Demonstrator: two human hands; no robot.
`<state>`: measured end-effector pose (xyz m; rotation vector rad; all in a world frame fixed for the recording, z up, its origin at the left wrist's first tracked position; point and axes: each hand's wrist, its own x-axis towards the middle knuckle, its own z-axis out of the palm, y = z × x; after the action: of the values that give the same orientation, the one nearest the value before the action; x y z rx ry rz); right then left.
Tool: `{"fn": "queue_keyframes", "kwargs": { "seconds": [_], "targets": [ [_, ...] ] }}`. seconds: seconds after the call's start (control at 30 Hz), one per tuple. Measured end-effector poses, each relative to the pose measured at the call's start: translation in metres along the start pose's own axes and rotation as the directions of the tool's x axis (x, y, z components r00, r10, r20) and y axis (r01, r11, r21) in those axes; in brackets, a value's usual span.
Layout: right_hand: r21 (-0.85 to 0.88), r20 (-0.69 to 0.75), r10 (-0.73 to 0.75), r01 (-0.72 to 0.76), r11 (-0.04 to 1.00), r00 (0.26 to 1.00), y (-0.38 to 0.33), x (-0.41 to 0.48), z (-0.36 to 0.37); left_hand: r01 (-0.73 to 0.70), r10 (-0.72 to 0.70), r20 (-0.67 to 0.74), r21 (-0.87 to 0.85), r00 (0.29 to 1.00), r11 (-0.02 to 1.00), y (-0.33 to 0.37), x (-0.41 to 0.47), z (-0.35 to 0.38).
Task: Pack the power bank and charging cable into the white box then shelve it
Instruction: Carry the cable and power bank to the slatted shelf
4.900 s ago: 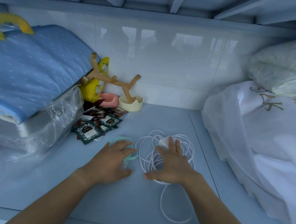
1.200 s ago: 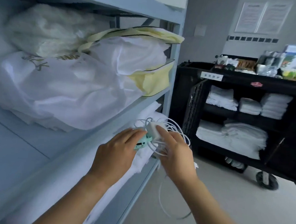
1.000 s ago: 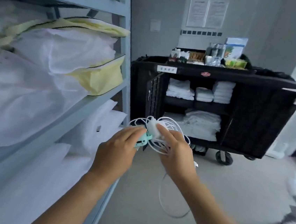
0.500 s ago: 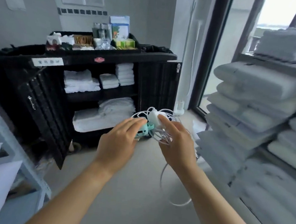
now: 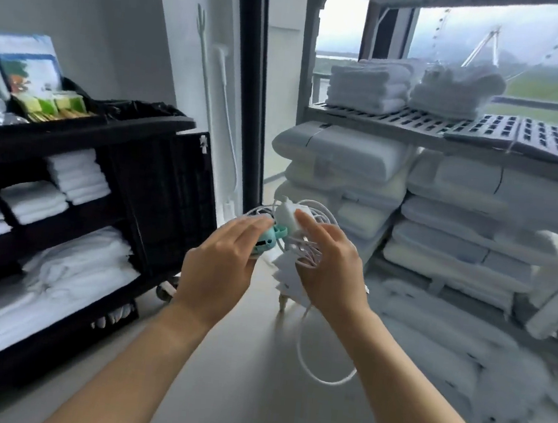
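My left hand [image 5: 220, 267] grips a small mint-green power bank [image 5: 267, 241], mostly hidden behind the fingers. My right hand [image 5: 329, 271] holds a bundle of white charging cable [image 5: 319, 212] with a white plug block [image 5: 287, 214] on top. A loop of the cable [image 5: 319, 375] dangles below my right wrist, and a connector end [image 5: 282, 301] hangs between the hands. Both hands are raised side by side at chest height, nearly touching. No white box is in view.
A black housekeeping cart [image 5: 157, 178] with folded white towels [image 5: 78, 173] stands at left. At right a grey shelf rack [image 5: 417, 129] holds stacked pillows [image 5: 345, 156] and towels [image 5: 370, 86]. A dark door frame [image 5: 250, 80] is ahead. Grey floor [image 5: 253, 381] lies between cart and rack.
I picked both items off the blue shelf and turned right; the view swung past the cart to the pillow rack. The hands keep the same hold.
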<state>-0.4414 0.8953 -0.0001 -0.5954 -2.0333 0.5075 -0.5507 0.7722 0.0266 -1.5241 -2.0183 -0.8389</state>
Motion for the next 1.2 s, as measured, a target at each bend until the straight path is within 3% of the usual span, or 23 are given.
{"fn": "queue_keyframes", "kwargs": {
  "seconds": [0.47, 0.93, 1.2],
  "targets": [
    [-0.097, -0.219, 0.108, -0.131, 0.987, 0.970, 0.147, 0.073, -0.106, -0.281, 0.276, -0.054, -0.129, 0.960, 0.951, 0.099, 0.139, 0.142],
    [-0.220, -0.312, 0.019, -0.092, 0.971, 0.950, 0.314, 0.187, -0.244, -0.349, 0.316, -0.176, -0.208, 0.932, 0.914, 0.247, 0.290, 0.270],
    [-0.273, -0.352, 0.003, -0.106, 0.956, 0.936, 0.370, 0.245, -0.279, -0.399, 0.349, -0.230, -0.232, 0.909, 0.887, 0.280, 0.363, 0.320]
  ]
}}
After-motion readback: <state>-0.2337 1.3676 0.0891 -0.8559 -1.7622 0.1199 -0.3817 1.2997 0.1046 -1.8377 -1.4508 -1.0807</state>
